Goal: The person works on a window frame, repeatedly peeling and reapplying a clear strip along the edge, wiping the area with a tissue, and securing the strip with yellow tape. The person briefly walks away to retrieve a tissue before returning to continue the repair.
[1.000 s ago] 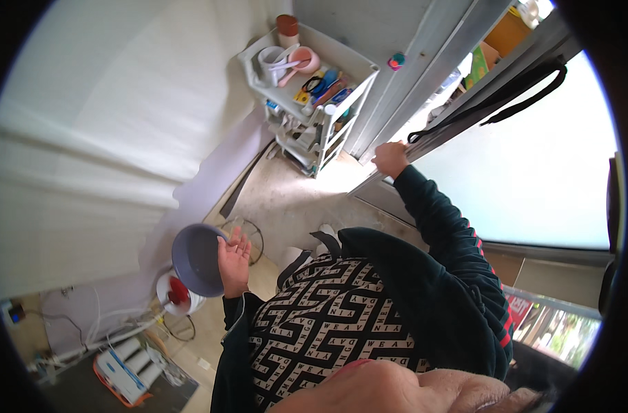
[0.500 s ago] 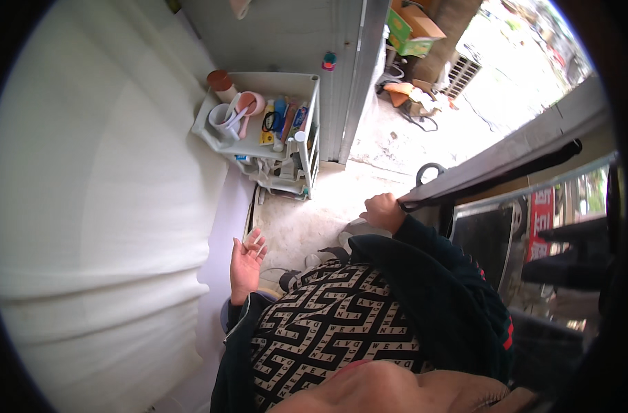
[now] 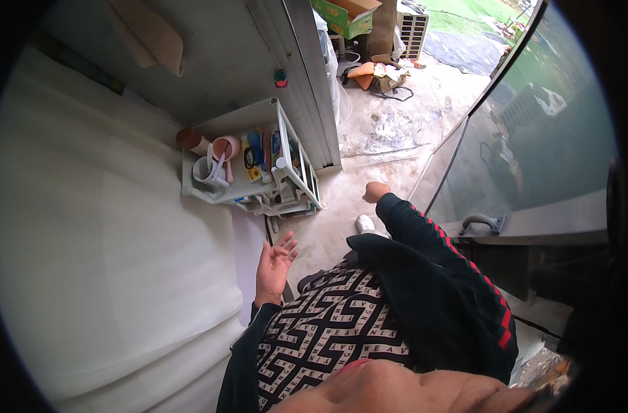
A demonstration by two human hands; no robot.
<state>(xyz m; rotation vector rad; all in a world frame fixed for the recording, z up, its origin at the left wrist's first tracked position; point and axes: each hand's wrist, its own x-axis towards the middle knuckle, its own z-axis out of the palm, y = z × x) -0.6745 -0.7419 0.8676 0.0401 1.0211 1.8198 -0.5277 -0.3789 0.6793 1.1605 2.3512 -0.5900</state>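
A pink cup [image 3: 224,146] sits on a cart [image 3: 252,115].

Grey door handle [image 3: 480,218], dark green sleeve [image 3: 427,237] (red-striped).

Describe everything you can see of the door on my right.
The door stands open at the right of the view. It has a large greenish-grey panel that looks like glass, with pale shapes showing in it, set in a grey, metal-looking frame. An arched grey handle sits on the frame's near side. The right hand is clear of the handle; whether the sleeve touches the door is hard to tell.
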